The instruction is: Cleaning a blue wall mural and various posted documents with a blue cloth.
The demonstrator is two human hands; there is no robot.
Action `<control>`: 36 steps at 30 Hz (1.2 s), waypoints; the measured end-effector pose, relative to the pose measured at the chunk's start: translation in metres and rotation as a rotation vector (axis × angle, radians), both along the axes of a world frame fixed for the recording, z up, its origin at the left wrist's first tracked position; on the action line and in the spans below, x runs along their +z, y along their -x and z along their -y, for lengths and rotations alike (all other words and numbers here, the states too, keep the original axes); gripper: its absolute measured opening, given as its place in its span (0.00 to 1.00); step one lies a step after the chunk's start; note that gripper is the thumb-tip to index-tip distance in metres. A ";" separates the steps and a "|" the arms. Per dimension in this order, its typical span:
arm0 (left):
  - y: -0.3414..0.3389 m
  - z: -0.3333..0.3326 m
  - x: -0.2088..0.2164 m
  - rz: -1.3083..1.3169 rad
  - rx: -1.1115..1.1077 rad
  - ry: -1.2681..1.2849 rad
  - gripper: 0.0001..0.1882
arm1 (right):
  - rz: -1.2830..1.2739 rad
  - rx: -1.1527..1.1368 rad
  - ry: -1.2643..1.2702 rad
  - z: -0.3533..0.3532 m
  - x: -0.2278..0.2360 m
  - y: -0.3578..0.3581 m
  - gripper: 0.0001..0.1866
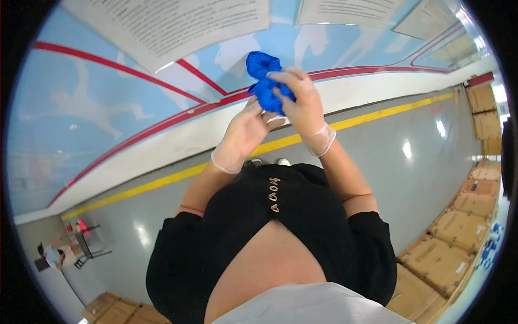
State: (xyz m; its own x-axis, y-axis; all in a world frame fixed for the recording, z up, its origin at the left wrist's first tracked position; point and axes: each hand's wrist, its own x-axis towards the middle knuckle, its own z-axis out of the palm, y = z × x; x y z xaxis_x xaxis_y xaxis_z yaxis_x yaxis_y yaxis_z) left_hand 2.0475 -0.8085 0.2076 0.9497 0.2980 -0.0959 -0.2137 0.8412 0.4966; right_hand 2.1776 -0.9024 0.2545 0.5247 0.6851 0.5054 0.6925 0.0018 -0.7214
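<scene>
A bright blue crumpled cloth (270, 96) is held up before the wall, bunched between my two hands. My right hand (303, 102), in a thin clear glove, closes over its right side with the fingers bent into the fabric. From the lower left my left hand (244, 129), gloved likewise, reaches its fingertips to the cloth's underside. Those fingers are partly hidden behind the cloth and blurred, so their grip does not show plainly. One loose fold of the cloth sticks up above my right fingers.
Ahead stands a light blue wall (178, 102) with red stripes and printed sheets (172, 27). A yellow line (372, 114) runs along the grey floor. Cardboard boxes (445, 248) are stacked at right, more boxes (116, 310) at lower left. A person (53, 255) is by a cart (89, 243) far left.
</scene>
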 end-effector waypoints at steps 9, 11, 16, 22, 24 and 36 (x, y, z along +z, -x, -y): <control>0.050 -0.040 -0.033 -0.069 0.000 -0.210 0.24 | 0.538 -0.406 -0.437 -0.066 0.046 -0.031 0.22; 0.058 -0.046 -0.035 -0.053 0.020 -0.244 0.24 | 0.524 -0.419 -0.339 -0.086 0.014 -0.020 0.22; 0.076 -0.064 -0.039 -0.150 0.036 -0.363 0.22 | 0.470 -0.129 0.057 -0.071 -0.065 -0.004 0.20; 0.068 -0.079 -0.050 -0.190 -0.050 -0.421 0.20 | 0.327 -0.262 -0.254 -0.052 0.003 0.003 0.21; 0.062 -0.080 -0.052 -0.198 -0.097 -0.440 0.18 | 0.560 -0.404 -0.449 -0.052 0.054 -0.012 0.24; 0.012 -0.063 -0.030 -0.180 -0.174 -0.725 0.15 | 0.763 -0.444 -0.194 -0.060 -0.008 -0.058 0.27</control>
